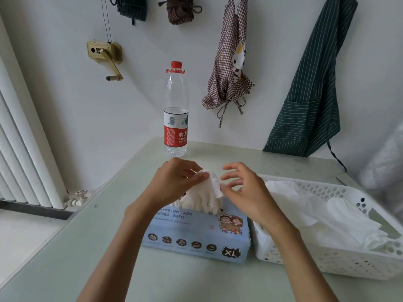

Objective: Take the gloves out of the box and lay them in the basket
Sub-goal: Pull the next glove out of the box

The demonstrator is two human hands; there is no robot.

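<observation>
Here, glove (210, 188) pinched in left hand (174, 182), above box (196, 234)

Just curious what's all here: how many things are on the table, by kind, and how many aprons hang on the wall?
Water bottle: 1
Glove box: 1
Basket: 1
Hanging aprons: 2, one checked, one green striped
Total: 5
The rolled cloths at the top edge are cut off and the gloves overlap, so neither is counted.

Home utility corner — aprons (309, 88) on wall, radiator (24, 149).
</observation>
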